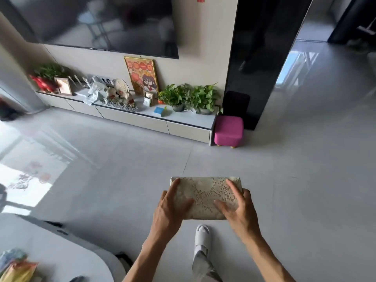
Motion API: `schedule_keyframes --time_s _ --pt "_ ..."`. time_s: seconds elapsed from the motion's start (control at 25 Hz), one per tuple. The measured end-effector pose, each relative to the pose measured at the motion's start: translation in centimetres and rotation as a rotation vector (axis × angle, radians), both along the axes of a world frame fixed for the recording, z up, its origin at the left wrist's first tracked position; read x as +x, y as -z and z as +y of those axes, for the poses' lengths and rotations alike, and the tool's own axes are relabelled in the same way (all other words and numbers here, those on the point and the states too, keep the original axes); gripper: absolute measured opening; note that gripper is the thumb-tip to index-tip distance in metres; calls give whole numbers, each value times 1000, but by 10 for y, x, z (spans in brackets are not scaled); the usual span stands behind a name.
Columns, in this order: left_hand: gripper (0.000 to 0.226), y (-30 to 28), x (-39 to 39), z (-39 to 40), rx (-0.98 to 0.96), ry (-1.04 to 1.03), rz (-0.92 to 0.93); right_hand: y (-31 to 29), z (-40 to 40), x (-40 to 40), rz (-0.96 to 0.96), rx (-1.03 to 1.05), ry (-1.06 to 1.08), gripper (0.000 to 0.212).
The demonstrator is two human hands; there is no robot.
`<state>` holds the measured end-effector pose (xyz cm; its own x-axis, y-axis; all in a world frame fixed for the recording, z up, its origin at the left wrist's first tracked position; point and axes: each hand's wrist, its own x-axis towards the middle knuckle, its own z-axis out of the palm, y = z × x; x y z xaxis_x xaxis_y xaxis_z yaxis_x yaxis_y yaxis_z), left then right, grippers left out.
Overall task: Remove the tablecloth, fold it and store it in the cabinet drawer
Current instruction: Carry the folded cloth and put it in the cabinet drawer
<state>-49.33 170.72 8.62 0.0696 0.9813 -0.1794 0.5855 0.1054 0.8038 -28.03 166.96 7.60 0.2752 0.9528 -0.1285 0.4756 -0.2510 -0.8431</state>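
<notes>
While both hands, left (169, 208) and right (237, 208), grip the folded cream lace tablecloth (205, 197), keep it level. Carry it to the low pale cabinet (154, 121), whose drawers look closed, so free one hand

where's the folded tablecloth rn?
In the head view, the folded tablecloth is low and right of centre, held above the floor between the left hand and right hand, above a white slipper.

Stool (228, 131) right of cabinet (142, 121); plants (189, 97) on it.
</notes>
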Motion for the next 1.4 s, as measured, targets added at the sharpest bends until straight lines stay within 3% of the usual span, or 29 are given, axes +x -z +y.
schedule_keyframes --time_s 0.2,0.4,0.52,0.64,0.72,0.84,0.96,1.04,1.12,1.2,1.28,1.4 --pt "78 16 -32 194 -32 -77 22 31 200 -32 12 -65 -23 77" --pt "96 21 -62 351 -132 -137 9 28 354 -64 -92 -102 -67 76" --pt "100 56 -70 456 -180 -35 -35 55 447 -77 -133 -128 2 73" --pt "109 108 -88 546 -322 -32 -143 104 521 -107 -88 -166 128 56" --pt "100 162 -105 618 -492 -152 -301 152 575 -126 -48 -201 222 52" --pt "53 264 -107 713 -665 -135 -382 247 654 -128 30 -276 354 52" --pt "45 388 -101 769 -746 -147 -362 369 712 -118 128 -341 397 53" --pt "57 485 -94 787 -786 -186 -316 467 733 -110 173 -367 371 56" --pt "59 582 -90 806 -748 -182 -254 561 747 -97 321 -366 375 61" --pt "42 656 -92 827 -663 -140 -269 641 760 -84 511 -419 391 62" --pt "30 706 -100 852 -527 -66 -263 704 784 -73 690 -481 484 53" --pt "33 762 -129 878 -409 119 -235 790 822 -77 1038 -465 693 40"
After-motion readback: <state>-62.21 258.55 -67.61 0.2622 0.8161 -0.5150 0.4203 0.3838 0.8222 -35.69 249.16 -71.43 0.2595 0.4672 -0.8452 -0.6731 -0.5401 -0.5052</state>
